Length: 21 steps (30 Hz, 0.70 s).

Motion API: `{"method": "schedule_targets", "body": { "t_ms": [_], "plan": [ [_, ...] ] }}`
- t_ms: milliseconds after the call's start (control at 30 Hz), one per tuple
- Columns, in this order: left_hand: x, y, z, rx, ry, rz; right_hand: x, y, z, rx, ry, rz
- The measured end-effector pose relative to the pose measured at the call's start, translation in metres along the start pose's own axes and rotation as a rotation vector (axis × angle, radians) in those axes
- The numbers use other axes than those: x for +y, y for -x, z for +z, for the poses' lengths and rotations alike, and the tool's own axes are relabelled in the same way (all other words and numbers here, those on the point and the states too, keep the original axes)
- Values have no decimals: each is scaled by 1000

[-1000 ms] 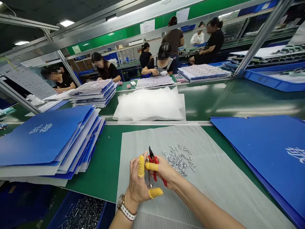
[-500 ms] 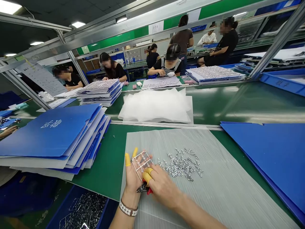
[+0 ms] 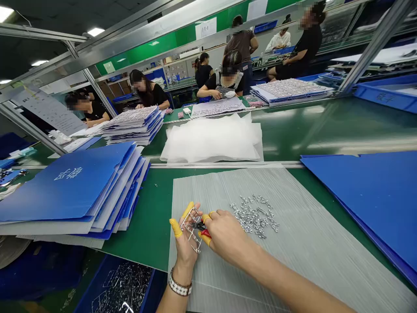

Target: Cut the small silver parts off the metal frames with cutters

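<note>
My left hand (image 3: 185,241), wearing yellow finger cots and a beaded wristband, holds a small silver metal frame (image 3: 191,228) upright by its edges. My right hand (image 3: 224,232), also with yellow finger cots, grips red-handled side cutters (image 3: 201,229), and their dark jaws are at the frame. Both hands are over a grey ribbed plastic sheet (image 3: 302,256). To their right, a loose pile of small silver metal parts (image 3: 254,219) lies on that sheet, apart from my fingers. The cutters' handles are partly hidden by my right hand.
Stacked blue folders (image 3: 68,187) lie left on the green workbench (image 3: 140,234), with a blue sheet (image 3: 368,191) to the right. A blue bin of metal frames (image 3: 120,282) sits below the bench edge. White plastic film (image 3: 211,139) lies ahead, with co-workers beyond.
The cutters have come up from below my left hand, and their jaws now reach the metal frame. My right hand has moved closer to my left, and the view has shifted slightly.
</note>
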<state>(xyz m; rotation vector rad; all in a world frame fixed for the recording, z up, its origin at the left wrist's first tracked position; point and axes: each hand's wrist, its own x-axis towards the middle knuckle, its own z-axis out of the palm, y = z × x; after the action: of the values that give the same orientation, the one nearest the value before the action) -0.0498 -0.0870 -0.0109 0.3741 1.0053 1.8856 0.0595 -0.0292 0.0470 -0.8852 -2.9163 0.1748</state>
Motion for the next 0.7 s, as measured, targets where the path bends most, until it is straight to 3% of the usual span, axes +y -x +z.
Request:
{"method": "schedule_targets", "body": {
  "t_ms": [233, 700],
  "plan": [
    [-6, 1, -3, -24, -46, 1, -4, -2, 6, -3, 15, 5],
    [-9, -1, -12, -65, -143, 28, -1, -2, -7, -38, 57, -33]
  ]
}}
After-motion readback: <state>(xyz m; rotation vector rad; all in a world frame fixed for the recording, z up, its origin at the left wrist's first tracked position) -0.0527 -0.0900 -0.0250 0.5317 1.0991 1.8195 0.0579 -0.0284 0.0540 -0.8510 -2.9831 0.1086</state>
